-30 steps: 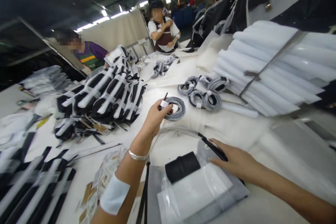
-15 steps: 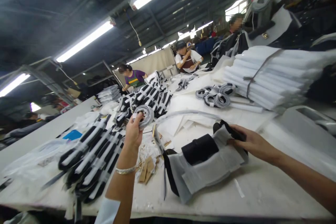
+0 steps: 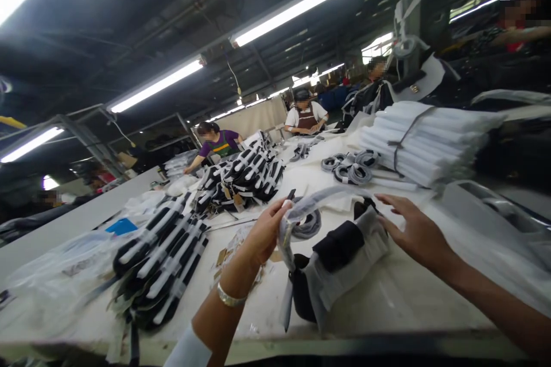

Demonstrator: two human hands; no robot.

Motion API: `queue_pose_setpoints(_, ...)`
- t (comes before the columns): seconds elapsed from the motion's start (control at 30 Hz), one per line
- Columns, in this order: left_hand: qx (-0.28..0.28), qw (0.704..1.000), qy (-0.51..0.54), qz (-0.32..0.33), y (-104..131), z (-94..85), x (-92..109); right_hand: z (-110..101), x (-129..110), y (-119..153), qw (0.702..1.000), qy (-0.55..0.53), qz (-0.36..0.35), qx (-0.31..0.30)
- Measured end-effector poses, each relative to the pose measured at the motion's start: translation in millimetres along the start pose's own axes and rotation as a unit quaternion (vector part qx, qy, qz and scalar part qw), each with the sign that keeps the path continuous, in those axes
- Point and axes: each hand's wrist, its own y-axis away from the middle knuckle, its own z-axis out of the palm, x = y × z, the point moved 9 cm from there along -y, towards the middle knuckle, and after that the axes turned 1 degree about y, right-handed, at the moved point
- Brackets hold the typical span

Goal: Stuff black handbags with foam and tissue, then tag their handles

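Observation:
A handbag (image 3: pixel 355 269) wrapped in pale protective film, with a bare black flap (image 3: pixel 339 245), stands tilted on the table before me. Its film-wrapped handle (image 3: pixel 321 199) arches up over the top. My left hand (image 3: pixel 263 235) is closed at the left end of that handle, gripping a coiled grey strap (image 3: pixel 309 225) whose ring shows behind the handle; the fingertips are partly hidden. At the bag's right end, my right hand (image 3: pixel 415 232) has its fingers stretched and apart, fingertips close beside the bag's edge. Whether they touch it I cannot tell.
Black-and-white wrapped straps (image 3: pixel 161 266) lie in a pile on the left, with another heap (image 3: pixel 241 175) farther back. Several coiled straps (image 3: pixel 350 166) and a tied stack of white foam rolls (image 3: pixel 424 137) lie to the right. Co-workers (image 3: pixel 306 114) sit across the table (image 3: pixel 413 304).
My left hand has carried the coiled strap rightward, behind the bag's handle. My right hand has let go of the bag's right side and spread its fingers. The view has shifted slightly.

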Motion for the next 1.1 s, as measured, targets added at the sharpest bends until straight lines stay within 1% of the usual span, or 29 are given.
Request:
queue_pose_setpoints(0.03,-0.004,1.0,0.0,0.002,3.0,2.4,1.7,-7.9,-18.1,7.8,0.999,-0.028,0.02,0.011)
queue_pose_setpoints(0.07,-0.007,1.0,0.001,0.004,5.9,3.9,3.6,-8.9,-37.8,14.2,0.997,-0.07,0.034,-0.007)
queue_pose_setpoints(0.1,-0.01,1.0,0.001,0.004,8.7,5.0,5.5,-1.5,-59.0,19.0,0.989,-0.124,0.043,-0.062)
queue_pose_setpoints(0.13,-0.014,1.0,0.001,0.004,11.1,6.1,7.3,11.8,-79.5,23.3,0.97,-0.189,0.057,-0.139)
queue_pose_setpoints(0.17,-0.019,1.0,0.0,0.001,13.4,7.7,8.7,24.9,-98.5,26.4,0.943,-0.251,0.075,-0.206)
queue_pose_setpoints(0.2,-0.025,1.0,-0.002,-0.002,15.3,9.6,9.7,36.1,-114.0,27.1,0.912,-0.307,0.098,-0.253)
queue_pose_setpoints(0.23,-0.032,0.999,-0.004,-0.008,17.0,11.8,10.2,45.4,-126.3,25.5,0.881,-0.358,0.124,-0.283)
queue_pose_setpoints(0.27,-0.039,0.999,-0.005,-0.015,18.5,14.2,10.1,53.0,-135.9,21.7,0.852,-0.403,0.147,-0.3)
queue_pose_setpoints(0.33,-0.049,0.998,-0.006,-0.029,20.7,17.8,9.2,63.5,-148.9,10.9,0.807,-0.471,0.179,-0.307)
queue_pose_setpoints(0.37,-0.051,0.998,-0.005,-0.032,21.3,18.6,9.0,66.8,-153.6,5.5,0.792,-0.495,0.186,-0.305)
queue_pose_setpoints(0.5,-0.042,0.999,-0.01,-0.028,19.2,15.7,9.9,73.7,-160.0,-7.6,0.755,-0.55,0.228,-0.276)
queue_pose_setpoints(0.6,-0.046,0.998,-0.016,-0.044,14.0,14.4,6.9,76.5,-161.8,-10.4,0.737,-0.572,0.248,-0.26)
queue_pose_setpoints(0.7,-0.06,0.995,-0.019,-0.074,9.3,17.7,1.5,78.0,-162.2,-13.8,0.734,-0.581,0.243,-0.253)
queue_pose_setpoints(0.77,-0.069,0.994,-0.019,-0.081,7.7,21.3,0.4,78.4,-159.2,-16.3,0.735,-0.584,0.243,-0.244)
queue_pose_setpoints(0.9,-0.086,0.993,-0.022,-0.072,8.3,25.1,4.0,79.4,-154.4,-19.5,0.731,-0.59,0.235,-0.249)
queue_pose_setpoints(1.1,-0.09,0.994,-0.034,-0.044,12.1,18.9,15.5,84.9,-150.5,-19.1,0.72,-0.593,0.244,-0.264)
